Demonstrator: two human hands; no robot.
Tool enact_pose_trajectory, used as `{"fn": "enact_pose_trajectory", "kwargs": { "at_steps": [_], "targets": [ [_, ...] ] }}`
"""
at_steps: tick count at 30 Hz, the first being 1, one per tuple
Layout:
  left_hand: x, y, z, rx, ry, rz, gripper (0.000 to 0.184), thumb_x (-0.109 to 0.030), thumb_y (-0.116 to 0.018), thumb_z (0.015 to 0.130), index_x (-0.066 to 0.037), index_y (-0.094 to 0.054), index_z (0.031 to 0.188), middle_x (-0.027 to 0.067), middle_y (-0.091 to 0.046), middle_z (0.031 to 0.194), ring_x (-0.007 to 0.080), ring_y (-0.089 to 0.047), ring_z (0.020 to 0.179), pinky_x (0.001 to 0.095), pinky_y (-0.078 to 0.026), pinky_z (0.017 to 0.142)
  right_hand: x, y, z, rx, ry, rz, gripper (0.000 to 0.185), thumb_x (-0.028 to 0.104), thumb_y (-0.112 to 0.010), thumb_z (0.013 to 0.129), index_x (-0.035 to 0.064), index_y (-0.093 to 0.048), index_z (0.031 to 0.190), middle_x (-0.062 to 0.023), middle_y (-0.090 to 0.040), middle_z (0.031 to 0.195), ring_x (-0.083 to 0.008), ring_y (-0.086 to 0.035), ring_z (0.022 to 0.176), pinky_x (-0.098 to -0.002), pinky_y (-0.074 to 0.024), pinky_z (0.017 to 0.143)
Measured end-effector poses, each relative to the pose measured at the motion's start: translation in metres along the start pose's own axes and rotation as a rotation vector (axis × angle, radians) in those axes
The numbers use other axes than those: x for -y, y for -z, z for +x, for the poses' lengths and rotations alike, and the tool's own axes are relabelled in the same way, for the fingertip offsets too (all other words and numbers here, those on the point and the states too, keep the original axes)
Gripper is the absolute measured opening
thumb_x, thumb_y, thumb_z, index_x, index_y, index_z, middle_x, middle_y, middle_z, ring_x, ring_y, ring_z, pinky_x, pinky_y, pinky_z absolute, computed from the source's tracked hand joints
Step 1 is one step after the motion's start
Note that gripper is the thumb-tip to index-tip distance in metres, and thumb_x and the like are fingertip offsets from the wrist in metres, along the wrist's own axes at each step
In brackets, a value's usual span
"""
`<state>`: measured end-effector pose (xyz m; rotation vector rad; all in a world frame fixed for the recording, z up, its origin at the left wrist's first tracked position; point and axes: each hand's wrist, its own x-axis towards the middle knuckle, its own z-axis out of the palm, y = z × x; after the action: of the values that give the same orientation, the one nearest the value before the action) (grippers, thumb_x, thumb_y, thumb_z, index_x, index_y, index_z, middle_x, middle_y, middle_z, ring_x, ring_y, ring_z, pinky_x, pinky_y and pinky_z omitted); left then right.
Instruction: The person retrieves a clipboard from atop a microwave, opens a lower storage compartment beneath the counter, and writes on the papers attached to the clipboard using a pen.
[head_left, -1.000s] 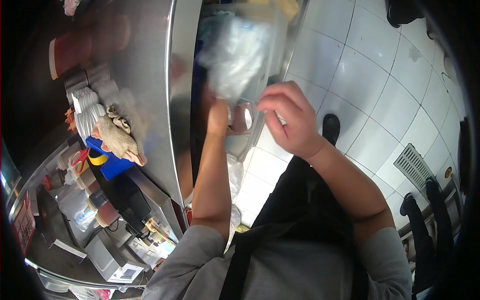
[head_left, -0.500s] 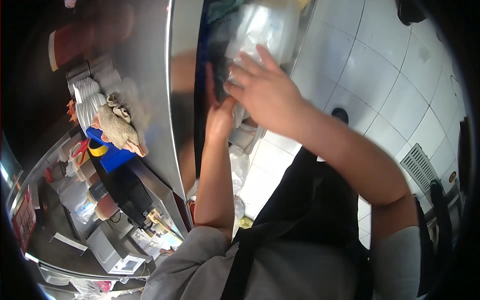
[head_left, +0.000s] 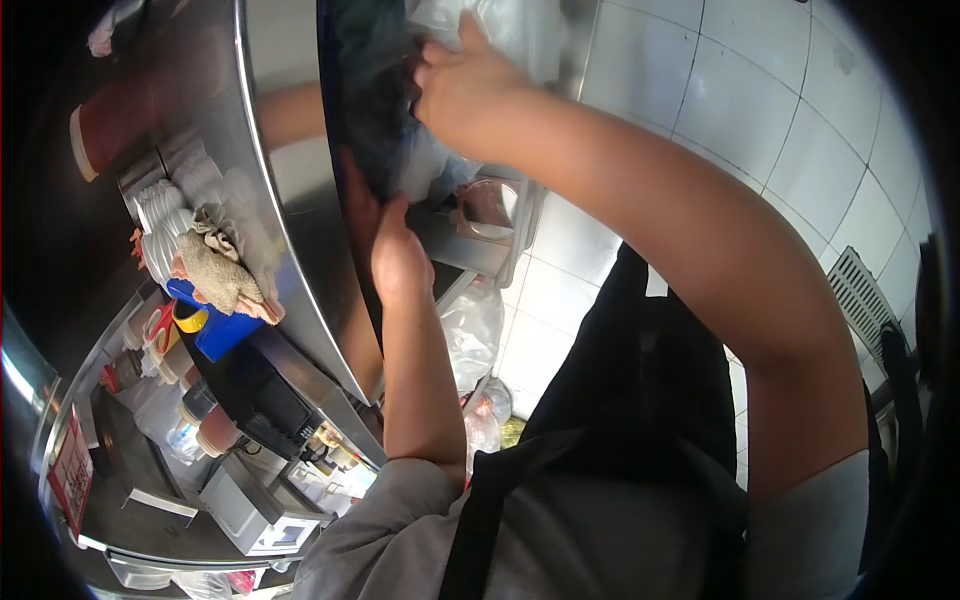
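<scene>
Hands apart. R hand [head_left: 460,88] is at the clear plastic [head_left: 508,28], top of view; L hand [head_left: 402,262] lower, nearer body. Can't tell if either's gripping.

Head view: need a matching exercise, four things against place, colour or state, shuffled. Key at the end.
1. Right hand
2. Cloth
3. Scissors
4. Grate

A. Red-handled
B. On the tiled floor
C. At the clear plastic
D. Beige, crumpled

Pairs: 1-C, 2-D, 3-A, 4-B
</scene>
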<state>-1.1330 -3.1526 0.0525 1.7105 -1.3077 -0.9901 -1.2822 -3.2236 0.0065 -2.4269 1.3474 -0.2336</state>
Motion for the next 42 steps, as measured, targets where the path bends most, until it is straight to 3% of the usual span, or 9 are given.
{"fn": "enact_pose_trajectory", "kwargs": {
  "at_steps": [5, 9, 12, 15, 29, 30, 33, 36, 42],
  "targets": [
    [0.015, 0.009, 0.011, -0.090, 0.042, -0.050, 0.066, 0.006, -0.044, 0.085, -0.002, -0.031, 0.149, 0.0123, -0.036, 0.151, 0.0228, -0.034, 0.139, 0.0363, -0.023, 0.115, 0.018, 0.037, -0.005, 0.302, 0.073, 0.060, 0.025, 0.025, -0.060, 0.086, 0.0200, -0.073, 0.107, -0.0007, -0.069, 0.111, -0.0216, -0.050, 0.125, -0.0563, -0.0197, 0.112],
    [0.027, 0.021, 0.011, -0.030, -0.076, -0.076, 0.047, -0.023, -0.042, 0.102, -0.001, -0.038, 0.144, 0.0112, -0.039, 0.149, 0.0230, -0.033, 0.140, 0.0365, -0.021, 0.116, 0.041, 0.001, 0.010, 0.012, 0.280, -0.005, 0.030, 0.032, -0.061, 0.086, 0.0173, -0.073, 0.110, -0.0041, -0.070, 0.108, -0.0234, -0.054, 0.120, -0.0570, -0.0182, 0.112],
    [0.008, 0.002, 0.007, -0.262, 0.045, -0.026, 0.055, -0.042, -0.037, 0.104, 0.000, -0.041, 0.140, 0.0156, -0.050, 0.139, 0.0241, -0.039, 0.136, 0.0394, -0.022, 0.115, 0.051, -0.011, 0.017, 0.334, 0.412, -0.002, 0.031, 0.034, -0.064, 0.085, 0.0165, -0.073, 0.109, -0.0041, -0.070, 0.111, -0.0244, -0.057, 0.116, -0.0558, -0.0190, 0.111],
    [0.005, 0.000, 0.006, -0.210, -0.035, -0.030, 0.059, -0.046, -0.035, 0.104, -0.002, -0.040, 0.142, 0.0148, -0.048, 0.142, 0.0249, -0.035, 0.138, 0.0409, -0.016, 0.117, 0.034, 0.014, 0.003, 0.339, 0.305, -0.153, 0.030, 0.031, -0.066, 0.084, 0.0179, -0.073, 0.110, -0.0034, -0.070, 0.113, -0.0252, -0.056, 0.117, -0.0539, -0.0204, 0.110],
    [-0.005, -0.003, 0.002, -0.181, 0.068, -0.099, 0.059, -0.040, -0.037, 0.105, -0.001, -0.029, 0.148, 0.0131, -0.029, 0.156, 0.0211, -0.025, 0.144, 0.0354, -0.013, 0.119, 0.035, 0.013, 0.011, 0.157, 0.177, -0.064, 0.023, 0.023, -0.060, 0.086, 0.0194, -0.074, 0.103, -0.0022, -0.068, 0.112, -0.0217, -0.056, 0.113, -0.0468, -0.0263, 0.107],
    [-0.008, -0.006, 0.001, -0.210, 0.105, -0.140, 0.060, -0.040, -0.038, 0.105, -0.002, -0.026, 0.150, 0.0127, -0.027, 0.157, 0.0210, -0.023, 0.144, 0.0353, -0.013, 0.119, 0.051, -0.029, 0.031, -0.122, 0.101, 0.030, 0.027, 0.025, -0.058, 0.088, 0.0149, -0.071, 0.109, -0.0063, -0.065, 0.115, -0.0261, -0.058, 0.110, -0.0477, -0.0259, 0.108],
    [-0.015, -0.010, -0.002, -0.235, 0.115, -0.077, 0.054, -0.038, -0.038, 0.105, -0.002, -0.035, 0.145, 0.0133, -0.037, 0.150, 0.0226, -0.031, 0.140, 0.0359, -0.018, 0.117, 0.067, -0.035, 0.048, 0.016, 0.007, 0.634, 0.037, 0.031, -0.059, 0.088, 0.0068, -0.067, 0.115, -0.0131, -0.064, 0.117, -0.0310, -0.056, 0.117, -0.0419, -0.0415, 0.102],
    [-0.010, 0.000, -0.004, -0.186, 0.118, 0.134, 0.054, -0.036, -0.039, 0.105, 0.000, -0.035, 0.146, 0.0128, -0.036, 0.152, 0.0222, -0.031, 0.141, 0.0354, -0.018, 0.118, 0.087, -0.063, 0.072, -0.006, -0.106, 0.534, 0.040, 0.033, -0.057, 0.089, 0.0062, -0.065, 0.117, -0.0197, -0.061, 0.121, -0.0348, -0.056, 0.116, -0.0405, -0.0467, 0.097],
    [0.016, 0.009, -0.002, -0.170, 0.058, 0.182, 0.061, -0.041, -0.044, 0.103, 0.000, -0.033, 0.148, 0.0123, -0.032, 0.155, 0.0237, -0.026, 0.144, 0.0349, -0.017, 0.117, 0.070, -0.031, 0.069, 0.213, -0.056, 0.584, 0.045, 0.038, -0.055, 0.087, 0.0092, -0.064, 0.120, -0.0175, -0.059, 0.127, -0.0355, -0.052, 0.121, -0.0444, -0.0365, 0.104]
  ]
}}
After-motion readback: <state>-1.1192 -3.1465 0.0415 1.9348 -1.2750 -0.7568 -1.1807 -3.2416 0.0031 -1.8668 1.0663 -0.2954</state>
